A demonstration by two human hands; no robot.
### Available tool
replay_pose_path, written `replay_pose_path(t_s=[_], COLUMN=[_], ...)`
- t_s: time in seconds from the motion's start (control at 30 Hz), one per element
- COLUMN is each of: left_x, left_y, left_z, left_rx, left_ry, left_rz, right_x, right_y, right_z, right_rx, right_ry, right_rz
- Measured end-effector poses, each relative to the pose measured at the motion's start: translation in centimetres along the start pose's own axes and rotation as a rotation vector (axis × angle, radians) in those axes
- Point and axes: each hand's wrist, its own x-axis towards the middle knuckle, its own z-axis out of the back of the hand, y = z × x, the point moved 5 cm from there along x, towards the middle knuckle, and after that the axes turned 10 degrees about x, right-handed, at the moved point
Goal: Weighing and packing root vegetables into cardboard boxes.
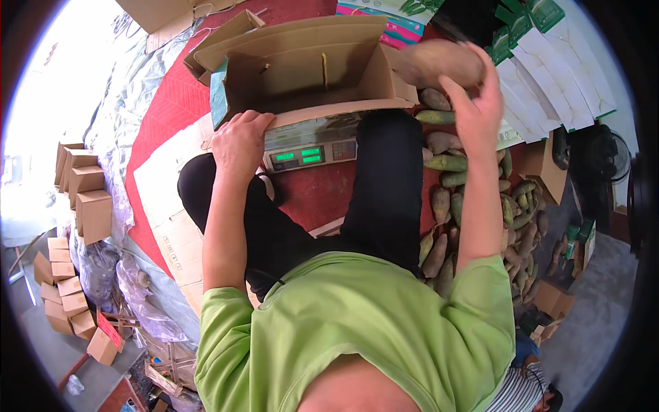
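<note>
My right hand (480, 103) grips a large pinkish-brown root vegetable (439, 63), slightly blurred, at the right end of an open cardboard box (309, 41). The visible inside of the box shows bare cardboard, with a yellow strip on its far wall. My left hand (240, 144) has its fingers curled over the near left edge of the box. Under the box is a digital scale (298, 158) with green lit displays, partly hidden by the box and my knee. To the right lies a pile of green and brown radishes (449, 163).
A flattened cardboard sheet (168, 199) lies left on the red floor covering (161, 110). Small cardboard boxes (93, 213) stand at far left near clear plastic sheeting (127, 288). White-and-green cartons (556, 75) lean at the far right. Another person (522, 388) shows at lower right.
</note>
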Motion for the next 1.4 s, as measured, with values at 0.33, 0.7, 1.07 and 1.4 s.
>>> replay_pose_path(t_s=[0.33, 0.7, 1.07, 1.4], left_x=[0.0, 0.2, 0.1, 0.1], left_y=[0.1, -0.4, 0.1, -0.1], left_z=[0.0, -0.1, -0.8, -1.0], left_rx=[0.017, -0.017, 0.007, -0.010], left_ry=[0.014, 0.031, 0.029, -0.032], left_rz=[0.000, 0.009, 0.008, -0.015], right_x=[-0.1, -3.9, -14.3, -32.5], right_y=[-4.4, 0.7, -11.4, -18.8], right_z=[-18.4, -13.3, 5.9, 23.6], right_rx=[-0.296, -0.145, -0.345, -1.316], right_ry=[0.562, 0.267, -0.070, -0.029], right_rz=[0.131, 0.261, -0.294, -0.866])
